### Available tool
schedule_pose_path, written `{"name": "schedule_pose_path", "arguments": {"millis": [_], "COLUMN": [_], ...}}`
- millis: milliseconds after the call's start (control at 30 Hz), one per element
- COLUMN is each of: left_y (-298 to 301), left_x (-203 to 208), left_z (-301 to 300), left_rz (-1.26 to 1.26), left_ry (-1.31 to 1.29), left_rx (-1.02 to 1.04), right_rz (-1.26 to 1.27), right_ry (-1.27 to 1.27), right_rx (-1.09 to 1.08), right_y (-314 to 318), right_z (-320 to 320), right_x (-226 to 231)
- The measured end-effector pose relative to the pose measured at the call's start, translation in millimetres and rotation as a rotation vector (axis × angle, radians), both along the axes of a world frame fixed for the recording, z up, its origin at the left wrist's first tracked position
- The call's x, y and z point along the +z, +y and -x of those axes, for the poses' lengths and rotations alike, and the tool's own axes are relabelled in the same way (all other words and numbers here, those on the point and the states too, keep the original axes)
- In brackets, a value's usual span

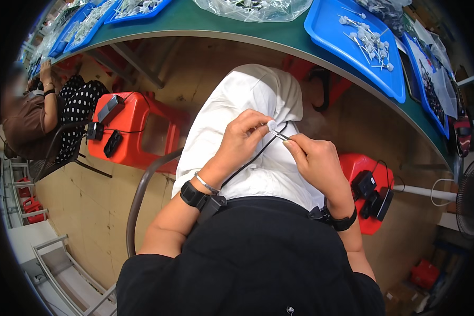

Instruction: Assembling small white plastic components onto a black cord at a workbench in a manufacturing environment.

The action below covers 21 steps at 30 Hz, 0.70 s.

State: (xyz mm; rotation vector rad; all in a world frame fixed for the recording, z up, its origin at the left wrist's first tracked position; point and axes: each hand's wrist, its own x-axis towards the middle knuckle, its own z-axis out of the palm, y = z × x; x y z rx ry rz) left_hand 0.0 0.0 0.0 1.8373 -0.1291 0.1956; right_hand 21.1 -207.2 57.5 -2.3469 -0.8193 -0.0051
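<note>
Above my lap, my left hand (pixel 240 139) pinches a small white round-headed piece (pixel 272 125) between thumb and fingers. My right hand (pixel 318 161) is closed on a slim dark rod-like thing (pixel 283 136), which reaches leftward to the white piece. Whether the rod is a tool or the piece's own stem is too small to tell. Similar white-headed pieces on thin stems (pixel 370 42) lie in a loose heap in a blue tray (pixel 326 38) on the table at the upper right.
The green table (pixel 195 23) curves across the far side, with a clear plastic bag (pixel 253 12) of pieces and more blue trays. Red stools holding black devices stand left (pixel 134 145) and right (pixel 353 164). Another person (pixel 29 126) sits far left. A fan (pixel 467 200) stands right.
</note>
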Motion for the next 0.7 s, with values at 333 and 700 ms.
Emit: {"name": "schedule_pose_path", "arguments": {"millis": [333,700], "left_y": [1,0], "left_x": [-4,-6], "left_z": [-5,-1], "left_rz": [0.11,0.179], "left_ry": [0.027,0.038], "left_rx": [-0.042,-0.106], "right_rz": [-0.098,-0.307], "right_ry": [0.205,0.918], "right_rx": [-0.04,-0.015], "right_y": [-1,-8], "right_z": [-4,-15], "right_x": [-2,-7]}}
